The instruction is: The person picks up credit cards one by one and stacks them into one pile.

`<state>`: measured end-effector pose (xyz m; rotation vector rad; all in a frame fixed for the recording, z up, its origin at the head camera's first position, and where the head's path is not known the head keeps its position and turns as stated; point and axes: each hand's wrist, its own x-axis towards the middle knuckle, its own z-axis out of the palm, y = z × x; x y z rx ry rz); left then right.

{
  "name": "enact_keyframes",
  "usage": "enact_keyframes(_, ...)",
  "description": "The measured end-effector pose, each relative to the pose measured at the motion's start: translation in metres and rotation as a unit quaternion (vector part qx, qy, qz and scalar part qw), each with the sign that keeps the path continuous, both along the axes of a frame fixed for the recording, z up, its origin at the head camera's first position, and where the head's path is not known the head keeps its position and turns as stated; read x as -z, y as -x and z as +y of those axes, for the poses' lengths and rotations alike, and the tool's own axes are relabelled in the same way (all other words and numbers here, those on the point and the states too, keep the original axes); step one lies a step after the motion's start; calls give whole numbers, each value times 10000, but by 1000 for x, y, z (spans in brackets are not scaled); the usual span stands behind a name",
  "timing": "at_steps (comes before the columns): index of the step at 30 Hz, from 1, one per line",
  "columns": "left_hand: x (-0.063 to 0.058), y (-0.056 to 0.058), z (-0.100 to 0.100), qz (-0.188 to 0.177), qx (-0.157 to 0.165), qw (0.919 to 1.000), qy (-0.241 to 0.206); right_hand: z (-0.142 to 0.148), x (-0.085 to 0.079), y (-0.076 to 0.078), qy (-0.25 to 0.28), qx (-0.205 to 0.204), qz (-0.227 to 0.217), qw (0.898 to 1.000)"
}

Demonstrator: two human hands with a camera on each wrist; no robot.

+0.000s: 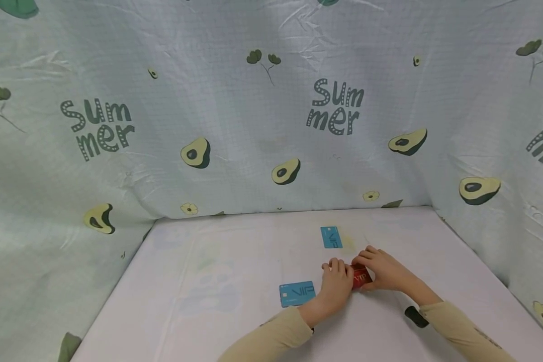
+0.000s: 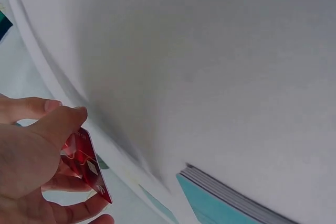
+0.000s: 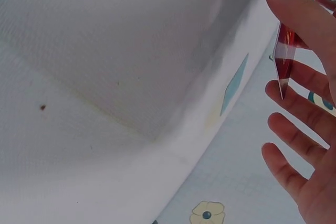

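A red VIP card (image 1: 361, 277) is between the two hands over the white table. The left hand (image 1: 337, 285) grips its left side, with thumb and fingers around the card in the left wrist view. From the other side the right hand (image 1: 382, 270) holds the same red card (image 3: 285, 59), its thumb in front and fingers behind, the lower fingers spread apart. Beside the left wrist lies a blue VIP card (image 1: 297, 293); the left wrist view shows it as the top of a stack of several cards (image 2: 220, 200). Another blue VIP card (image 1: 331, 237) lies farther back.
The white table (image 1: 208, 322) is bordered by a pale cloth (image 1: 235, 110) printed with avocados, flowers and the word "summer", at the back and both sides. A black object (image 1: 416, 317) sits at the right sleeve's cuff.
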<state>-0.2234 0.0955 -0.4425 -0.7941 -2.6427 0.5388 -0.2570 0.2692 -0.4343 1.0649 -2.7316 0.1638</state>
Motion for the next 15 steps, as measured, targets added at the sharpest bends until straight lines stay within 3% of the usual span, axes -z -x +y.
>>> enact_keyframes(11, -6, 1, -13, 166, 345, 9986, -369, -2, -3, -6, 62, 227, -19, 9997)
enact_keyframes(15, -6, 3, -18, 198, 493, 9973, -516, -2, -3, -8, 209, 140, 178, 9995)
